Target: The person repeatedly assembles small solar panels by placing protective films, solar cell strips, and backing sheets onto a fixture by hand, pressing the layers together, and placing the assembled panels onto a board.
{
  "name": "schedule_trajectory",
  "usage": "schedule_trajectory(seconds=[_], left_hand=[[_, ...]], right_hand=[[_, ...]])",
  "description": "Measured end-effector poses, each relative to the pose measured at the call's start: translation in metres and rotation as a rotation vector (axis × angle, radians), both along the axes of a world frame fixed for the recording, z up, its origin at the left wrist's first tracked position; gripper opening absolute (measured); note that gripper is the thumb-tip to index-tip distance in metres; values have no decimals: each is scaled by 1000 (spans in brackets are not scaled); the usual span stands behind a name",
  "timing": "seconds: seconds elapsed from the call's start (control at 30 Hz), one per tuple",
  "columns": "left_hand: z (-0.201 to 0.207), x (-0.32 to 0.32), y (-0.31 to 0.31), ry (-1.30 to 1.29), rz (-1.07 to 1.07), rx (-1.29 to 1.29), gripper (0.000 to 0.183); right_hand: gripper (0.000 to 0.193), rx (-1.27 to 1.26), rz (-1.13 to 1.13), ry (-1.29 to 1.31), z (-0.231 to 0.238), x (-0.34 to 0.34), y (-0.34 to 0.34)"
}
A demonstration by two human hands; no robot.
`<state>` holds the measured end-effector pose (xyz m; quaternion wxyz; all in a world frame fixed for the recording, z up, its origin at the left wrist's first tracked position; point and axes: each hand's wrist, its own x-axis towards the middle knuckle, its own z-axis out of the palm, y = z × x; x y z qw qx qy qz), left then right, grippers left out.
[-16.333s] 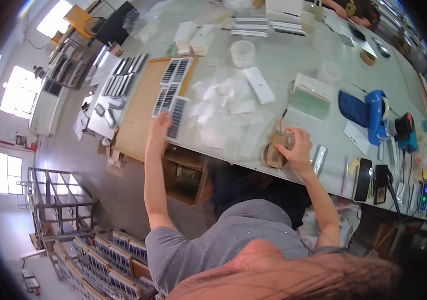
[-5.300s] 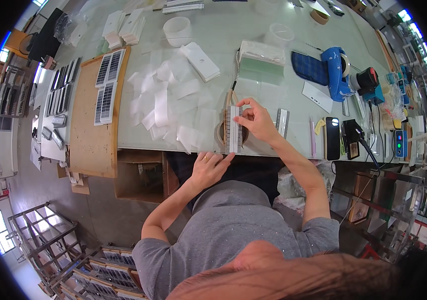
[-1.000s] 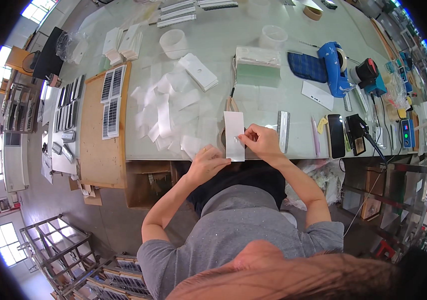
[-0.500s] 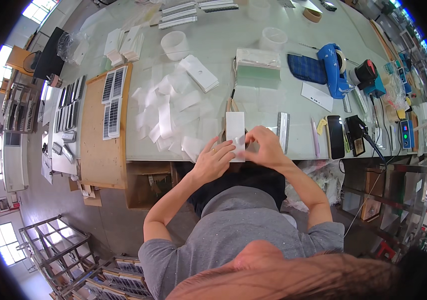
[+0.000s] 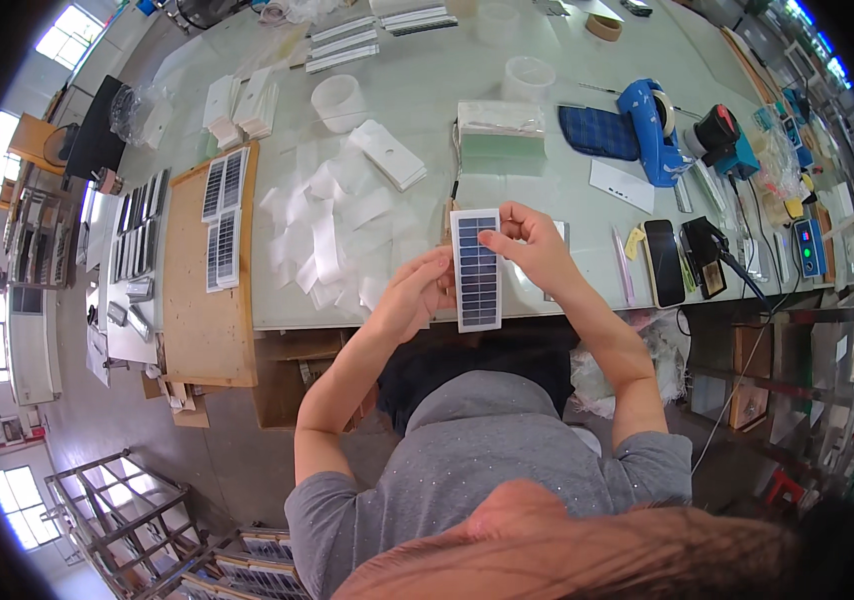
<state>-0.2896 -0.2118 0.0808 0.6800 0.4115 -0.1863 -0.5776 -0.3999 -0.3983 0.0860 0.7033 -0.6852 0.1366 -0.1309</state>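
Note:
A small solar panel [image 5: 478, 285] with dark cells and a white border is held upright lengthwise at the table's near edge, its cell side up. My left hand [image 5: 413, 295] grips its left long edge, fingers partly hidden behind it. Closed on the upper right corner, my right hand [image 5: 537, 248] has its thumb on the cells and the fingers behind. Left of my hands lies a loose heap of translucent white strips [image 5: 325, 245]. A stack of white plates [image 5: 389, 155], the top one with a small hole, touches the heap's far side.
On the left, a wooden board [image 5: 187, 300] carries more solar panels [image 5: 224, 245]. Ahead stands a pale green block-like stack [image 5: 502, 150]. To the right are a blue tape dispenser [image 5: 650, 135], a phone [image 5: 664, 262], a soldering iron stand [image 5: 704, 258] and a blue power unit [image 5: 808, 248].
The panel has been turned from its plain white back to its cell side. My left hand moved from its face to the left edge; my right hand rose to the upper corner.

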Motion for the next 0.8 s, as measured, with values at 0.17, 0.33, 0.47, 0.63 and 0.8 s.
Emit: schedule_trajectory(seconds=[0.17,0.33,0.47,0.63,0.8], left_hand=[[-15,-7,3,171,27,36,33],[-22,-6,5,129,27,84,29],[-19,-7,8,48,-7,107,30],[-12,-10,12,46,11,104,35],[-16,-9,13,15,7,95,37]], right_hand=[[17,175,17,97,-10,0,2],[18,190,18,175,-11,2,3],[17,213,38,186,-16,0,5],[21,193,115,27,-27,-5,0],[20,197,98,72,-27,-3,1]])
